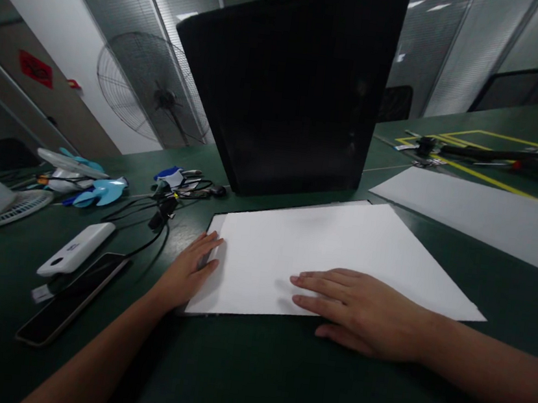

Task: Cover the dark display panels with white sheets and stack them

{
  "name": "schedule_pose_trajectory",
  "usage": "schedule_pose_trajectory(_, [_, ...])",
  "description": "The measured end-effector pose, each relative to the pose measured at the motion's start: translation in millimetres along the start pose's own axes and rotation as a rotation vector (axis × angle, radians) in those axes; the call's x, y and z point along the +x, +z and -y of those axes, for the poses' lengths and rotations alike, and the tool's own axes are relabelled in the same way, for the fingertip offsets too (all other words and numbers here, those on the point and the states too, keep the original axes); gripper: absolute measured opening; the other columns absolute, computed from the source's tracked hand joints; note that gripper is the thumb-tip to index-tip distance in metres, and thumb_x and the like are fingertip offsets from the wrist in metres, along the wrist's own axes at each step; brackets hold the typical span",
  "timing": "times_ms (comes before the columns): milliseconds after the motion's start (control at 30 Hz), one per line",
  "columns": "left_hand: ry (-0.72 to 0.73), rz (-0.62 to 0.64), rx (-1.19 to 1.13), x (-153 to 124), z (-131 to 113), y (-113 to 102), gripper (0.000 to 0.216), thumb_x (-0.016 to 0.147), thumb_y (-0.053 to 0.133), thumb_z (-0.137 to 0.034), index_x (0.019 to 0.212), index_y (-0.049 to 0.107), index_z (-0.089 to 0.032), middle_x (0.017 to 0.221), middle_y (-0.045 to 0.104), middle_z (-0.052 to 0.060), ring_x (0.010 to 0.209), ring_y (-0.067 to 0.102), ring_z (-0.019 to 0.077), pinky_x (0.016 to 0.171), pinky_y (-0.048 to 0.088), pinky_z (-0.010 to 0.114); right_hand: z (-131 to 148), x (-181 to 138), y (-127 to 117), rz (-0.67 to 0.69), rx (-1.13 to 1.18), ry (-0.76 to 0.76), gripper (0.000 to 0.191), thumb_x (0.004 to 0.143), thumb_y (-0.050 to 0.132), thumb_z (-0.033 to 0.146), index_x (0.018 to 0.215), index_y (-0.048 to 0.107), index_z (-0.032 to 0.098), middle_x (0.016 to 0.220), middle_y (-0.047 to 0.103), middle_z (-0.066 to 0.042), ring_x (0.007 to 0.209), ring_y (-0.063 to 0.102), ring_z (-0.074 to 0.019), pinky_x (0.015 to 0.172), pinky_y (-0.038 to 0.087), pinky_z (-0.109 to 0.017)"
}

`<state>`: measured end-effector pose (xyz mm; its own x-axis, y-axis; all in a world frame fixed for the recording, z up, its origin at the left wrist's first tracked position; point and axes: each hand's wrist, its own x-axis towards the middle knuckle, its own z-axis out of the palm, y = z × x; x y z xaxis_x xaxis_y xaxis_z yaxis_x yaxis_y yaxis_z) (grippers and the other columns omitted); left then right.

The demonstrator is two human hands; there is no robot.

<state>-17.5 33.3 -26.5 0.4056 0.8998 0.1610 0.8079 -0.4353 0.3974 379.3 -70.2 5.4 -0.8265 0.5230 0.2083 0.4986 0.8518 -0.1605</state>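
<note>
Left hand (187,274) and right hand (361,311) spread at white paper (303,238), contact unclear, black panel (296,94) beyond, phone (75,299) leftward.

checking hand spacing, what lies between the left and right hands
In the head view, part of the white sheet lies between the left hand and the right hand; no other object shows there.
</note>
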Motion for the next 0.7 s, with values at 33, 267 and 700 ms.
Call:
schedule_pose_trajectory(33, [0.002,0.001,-0.005,-0.2,1.5,0.4,0.061,0.097,0.047,-0.045,0.148,0.057,-0.014,0.166,0.042,0.013,0.159,0.030,0.0308,0.130,0.021,0.056,-2.9,-0.8,-0.7,-0.009,-0.028,0.050,0.058,0.105,0.050,0.042,0.161,0.041,0.028,0.164,0.039,-0.007,0.145,0.048,-0.0265,0.114,0.049,-0.051])
schedule_pose_trajectory(267, [0.011,-0.027,-0.012,-0.5,7.9,2.1,0.064,0.085,0.043,-0.023,0.147,0.059,-0.011,0.164,0.045,0.013,0.158,0.032,0.0288,0.131,0.020,0.056,-57.8,-27.0,2.7,-0.067,-0.279,0.812,0.094,0.098,0.028,0.079,0.157,0.046,0.008,0.160,0.040,-0.023,0.150,0.038,-0.0409,0.120,0.036,-0.064])
schedule_pose_trajectory(700, [-0.025,-0.046,-0.009,1.5,3.1,1.4,0.064,0.094,0.048,-0.049,0.145,0.060,-0.011,0.164,0.045,0.015,0.156,0.035,0.0310,0.130,0.023,0.054,-98.5,-44.6,0.6,-0.093,-0.112,0.999,0.090,0.098,0.025,0.076,0.161,0.039,0.013,0.164,0.037,-0.017,0.146,0.044,-0.0359,0.120,0.040,-0.057])
